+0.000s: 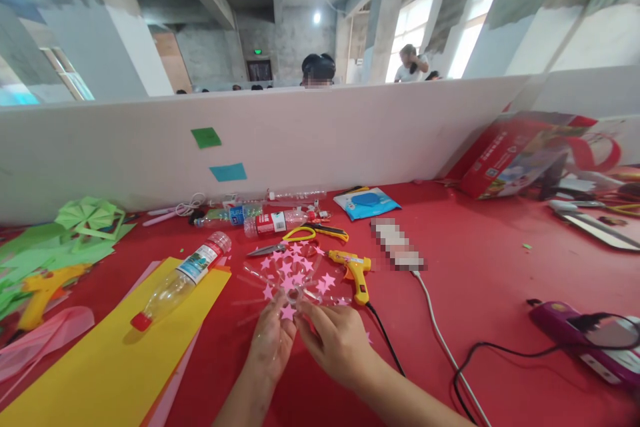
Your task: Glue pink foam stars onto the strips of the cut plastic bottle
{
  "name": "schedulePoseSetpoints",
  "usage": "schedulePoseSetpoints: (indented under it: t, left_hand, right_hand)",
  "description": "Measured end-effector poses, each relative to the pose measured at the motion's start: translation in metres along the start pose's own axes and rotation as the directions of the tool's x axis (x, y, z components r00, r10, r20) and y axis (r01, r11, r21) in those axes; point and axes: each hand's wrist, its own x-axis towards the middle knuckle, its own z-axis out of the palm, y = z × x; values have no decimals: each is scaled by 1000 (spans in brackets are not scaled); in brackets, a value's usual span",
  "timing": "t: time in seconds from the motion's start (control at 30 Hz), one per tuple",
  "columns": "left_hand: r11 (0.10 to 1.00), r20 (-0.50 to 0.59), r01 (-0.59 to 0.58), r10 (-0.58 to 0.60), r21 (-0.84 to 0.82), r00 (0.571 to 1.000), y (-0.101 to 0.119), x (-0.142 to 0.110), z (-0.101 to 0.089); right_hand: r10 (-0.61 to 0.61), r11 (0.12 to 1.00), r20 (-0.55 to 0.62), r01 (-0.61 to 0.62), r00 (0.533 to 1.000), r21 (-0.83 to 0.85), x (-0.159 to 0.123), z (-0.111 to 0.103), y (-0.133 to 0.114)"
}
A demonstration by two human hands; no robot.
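My left hand (pixel 273 333) is closed on a clear plastic piece (pixel 293 294), seemingly a bottle part cut into strips that fan outward. My right hand (pixel 340 340) pinches the near side of the same piece, close to a pink paper star (pixel 288 312). More pink stars (pixel 287 268) lie just beyond my fingers; whether some are stuck to the strips I cannot tell. A yellow glue gun (pixel 356 271) rests to the right of them. Scissors (pixel 267 250) with yellow handles lie behind the stars, beside a yellow utility knife (pixel 330 233).
On the left, a plastic bottle (pixel 185 277) lies on yellow paper (pixel 125 347), near green paper (pixel 30 247) and another glue gun (pixel 45 293). More bottles (pixel 275 221) lie behind. Rightward are a phone (pixel 397 243), cables, a purple power strip (pixel 575 340) and a red bag (pixel 520 153).
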Motion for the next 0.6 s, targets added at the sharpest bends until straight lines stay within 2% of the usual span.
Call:
schedulePoseSetpoints:
  t: [0.13, 0.27, 0.37, 0.47, 0.53, 0.6]
  left_hand:
    - [1000, -59, 25, -25, -13, 998, 5, -1, 2]
    - [998, -42, 15, -17, -57, 999, 10, 1, 1]
    - [996, -75, 8, -15, -86, 997, 14, 1, 2]
    - [998, -119, 16, -23, -60, 993, 16, 0, 5]
    - [999, -114, 15, -19, -40, 993, 16, 0, 6]
    - [999, -96, 6, -9, -36, 995, 15, 2, 5]
  right_hand:
    - [-26, 1000, 22, 26, 999, 11, -2, -5, -2]
    - [-48, 997, -30, 50, 998, 66, -3, -15, -2]
    - [75, 986, -44, -67, 996, 156, 0, -19, 4]
    - [234, 953, 18, -233, 972, 192, 2, -14, 11]
    - [260, 945, 48, -264, 965, 194, 3, -10, 13]
    - [215, 954, 48, -220, 975, 201, 2, -8, 11]
